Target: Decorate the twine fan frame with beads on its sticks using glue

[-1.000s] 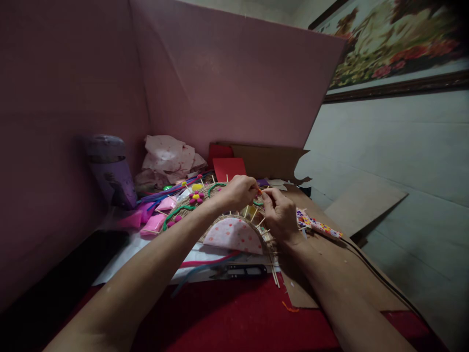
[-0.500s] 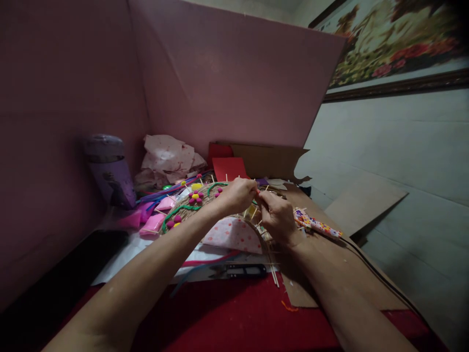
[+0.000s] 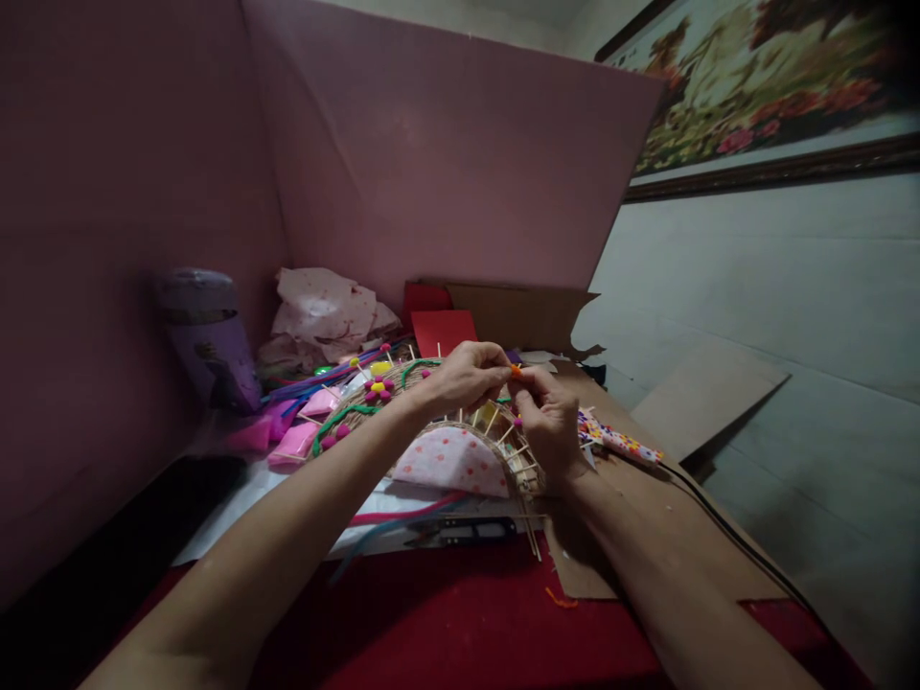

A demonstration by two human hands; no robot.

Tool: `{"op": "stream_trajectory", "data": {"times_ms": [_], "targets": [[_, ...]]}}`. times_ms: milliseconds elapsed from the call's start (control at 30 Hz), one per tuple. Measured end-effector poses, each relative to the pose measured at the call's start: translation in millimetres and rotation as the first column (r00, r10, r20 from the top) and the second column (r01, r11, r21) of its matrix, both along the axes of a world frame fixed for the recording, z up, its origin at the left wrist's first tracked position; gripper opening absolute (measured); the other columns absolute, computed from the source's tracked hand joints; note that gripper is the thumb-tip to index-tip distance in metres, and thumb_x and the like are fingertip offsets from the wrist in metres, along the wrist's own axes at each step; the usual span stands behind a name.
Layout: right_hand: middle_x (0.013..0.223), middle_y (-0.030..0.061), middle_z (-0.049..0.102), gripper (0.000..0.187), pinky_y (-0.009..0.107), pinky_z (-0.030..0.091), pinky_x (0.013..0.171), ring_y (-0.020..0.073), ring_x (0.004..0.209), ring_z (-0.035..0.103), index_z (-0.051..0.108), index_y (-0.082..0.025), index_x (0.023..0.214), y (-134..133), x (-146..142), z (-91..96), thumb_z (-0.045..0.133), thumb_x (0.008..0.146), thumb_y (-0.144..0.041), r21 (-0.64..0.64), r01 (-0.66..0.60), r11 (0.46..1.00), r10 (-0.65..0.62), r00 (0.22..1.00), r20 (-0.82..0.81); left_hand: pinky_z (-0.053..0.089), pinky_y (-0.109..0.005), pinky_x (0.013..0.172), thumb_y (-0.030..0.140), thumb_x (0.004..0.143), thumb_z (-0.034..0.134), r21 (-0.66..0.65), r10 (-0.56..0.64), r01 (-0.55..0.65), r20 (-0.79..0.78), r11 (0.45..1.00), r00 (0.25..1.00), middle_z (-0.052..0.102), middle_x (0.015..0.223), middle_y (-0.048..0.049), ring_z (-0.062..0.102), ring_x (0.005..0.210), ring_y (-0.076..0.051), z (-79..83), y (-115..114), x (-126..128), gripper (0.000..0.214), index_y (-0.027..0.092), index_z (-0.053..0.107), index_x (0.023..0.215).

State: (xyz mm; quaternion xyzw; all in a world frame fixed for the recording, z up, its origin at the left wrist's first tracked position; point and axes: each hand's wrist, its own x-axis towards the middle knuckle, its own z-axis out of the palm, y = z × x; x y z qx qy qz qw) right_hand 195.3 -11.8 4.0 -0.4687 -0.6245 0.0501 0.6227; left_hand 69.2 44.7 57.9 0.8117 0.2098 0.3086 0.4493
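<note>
Close together over the craft piece, both hands pinch a small orange piece (image 3: 516,370) whose material I cannot make out. My left hand (image 3: 471,372) is closed at its left side. From the right, my right hand (image 3: 550,414) grips it between thumb and fingers. Below them stands an arched craft piece (image 3: 413,407) wound with twine, with thin wooden sticks along it. It carries a magenta flower with a yellow centre (image 3: 379,388) and a wavy green strip (image 3: 345,414). White fabric with red dots (image 3: 451,465) fills its front. My wrists and hands hide parts of the arch.
Thread snips (image 3: 478,530) and pink and blue strips (image 3: 402,517) lie in front. A flower-patterned glue gun (image 3: 622,443) with a cord rests on cardboard (image 3: 690,522) at right. Pink packets (image 3: 293,444), crumpled fabric (image 3: 323,311) and a purple tumbler (image 3: 212,345) are at left.
My fingers have shifted slightly, and more of the orange piece shows between them. My right hand has tilted and moved a little. The whole view has drifted slightly.
</note>
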Motion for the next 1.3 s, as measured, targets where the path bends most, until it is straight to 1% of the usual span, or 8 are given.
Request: {"op": "stream_trajectory", "data": {"times_ms": [67, 233, 400, 500, 633, 767, 1000, 1300], "targets": [[0.064, -0.0024, 0.049, 0.013, 0.023, 0.035, 0.054, 0.0108, 0.058, 0.043, 0.056, -0.018, 0.082, -3, -2, -0.8, 0.047, 0.084, -0.027, -0.019, 0.045, 0.999, -0.044, 0.997, 0.063, 0.03, -0.016, 0.04, 0.023, 0.078, 0.048, 0.153, 0.113, -0.106, -0.037, 0.983, 0.993, 0.044, 0.049, 0.0057, 0.039, 0.038, -0.004, 2.2, -4, 1, 0.014, 0.013, 0.053, 0.072], [0.059, -0.0039, 0.042, 0.019, 0.021, 0.03, 0.048, 0.0091, 0.052, 0.037, 0.054, -0.018, 0.075, 0, -3, -1.7, 0.047, 0.084, -0.033, -0.043, 0.028, 0.999, -0.028, 1.0, 0.015, 0.029, -0.017, 0.046, 0.017, 0.076, 0.042, 0.47, 0.291, -0.251, -0.014, 0.846, 0.957, 0.046, 0.053, 0.0037, 0.038, 0.048, -0.006, 0.5, -7, 2, 0.018, 0.014, 0.056, 0.067], [0.051, -0.0079, 0.033, 0.025, 0.019, 0.022, 0.038, 0.0065, 0.041, 0.027, 0.05, -0.018, 0.077, 9, -2, -3.8, 0.048, 0.083, -0.042, -0.154, -0.216, 0.964, 0.175, 0.954, -0.243, 0.03, -0.019, 0.049, 0.024, 0.08, 0.039, 0.591, 0.391, -0.283, -0.059, 0.755, 0.919, 0.053, 0.058, 0.0014, 0.042, 0.051, -0.009, -8.8, 0, 3, 0.023, 0.017, 0.061, 0.077], [0.049, -0.0093, 0.032, 0.023, 0.018, 0.019, 0.036, 0.0057, 0.039, 0.024, 0.05, -0.019, 0.078, 12, 0, -5.3, 0.051, 0.081, -0.042, -0.156, -0.272, 0.949, 0.219, 0.931, -0.292, 0.032, -0.02, 0.051, 0.028, 0.082, 0.039, 0.62, 0.428, -0.303, -0.06, 0.724, 0.902, 0.057, 0.06, -0.0004, 0.046, 0.053, -0.01, -10.6, 1, 3, 0.025, 0.018, 0.063, 0.081], [0.052, -0.0082, 0.036, 0.021, 0.018, 0.02, 0.037, 0.0063, 0.04, 0.027, 0.051, -0.02, 0.082, 13, 3, -7.4, 0.05, 0.082, -0.04, -0.154, -0.264, 0.952, 0.223, 0.944, -0.242, 0.034, -0.019, 0.05, 0.025, 0.079, 0.044, 0.574, 0.404, -0.301, -0.057, 0.761, 0.913, 0.06, 0.063, -0.0008, 0.049, 0.052, -0.009, -10.3, 3, 2, 0.022, 0.019, 0.064, 0.086], [0.053, -0.0065, 0.039, 0.02, 0.019, 0.023, 0.039, 0.0073, 0.042, 0.031, 0.053, -0.019, 0.079, 12, 3, -8.5, 0.049, 0.083, -0.039, -0.166, -0.14, 0.976, 0.124, 0.987, -0.101, 0.037, -0.018, 0.053, 0.019, 0.076, 0.047, 0.566, 0.347, -0.242, -0.085, 0.788, 0.934, 0.064, 0.066, -0.002, 0.053, 0.057, -0.01, -8.5, 8, 0, 0.021, 0.017, 0.067, 0.081], [0.056, -0.0038, 0.048, 0.019, 0.019, 0.027, 0.043, 0.0086, 0.045, 0.038, 0.057, -0.018, 0.079, 8, 5, -4.7, 0.045, 0.085, -0.033, -0.14, 0.043, 0.989, -0.022, 0.988, 0.151, 0.037, -0.018, 0.05, 0.015, 0.073, 0.047, 0.6, 0.32, -0.182, -0.131, 0.779, 0.938, 0.065, 0.062, -0.0041, 0.053, 0.053, -0.009, -2.4, 11, -3, 0.021, 0.012, 0.068, 0.073], [0.048, -0.0063, 0.04, 0.02, 0.019, 0.023, 0.04, 0.0073, 0.041, 0.032, 0.057, -0.018, 0.077, 9, 5, -6.0, 0.046, 0.084, -0.034, -0.151, 0.032, 0.988, -0.011, 0.991, 0.136, 0.036, -0.016, 0.038, 0.015, 0.07, 0.044, 0.357, 0.213, -0.132, -0.197, 0.925, 0.957, 0.059, 0.051, -0.002, 0.053, 0.041, -0.01, -1.7, 10, -7, 0.022, 0.011, 0.065, 0.072]]}}
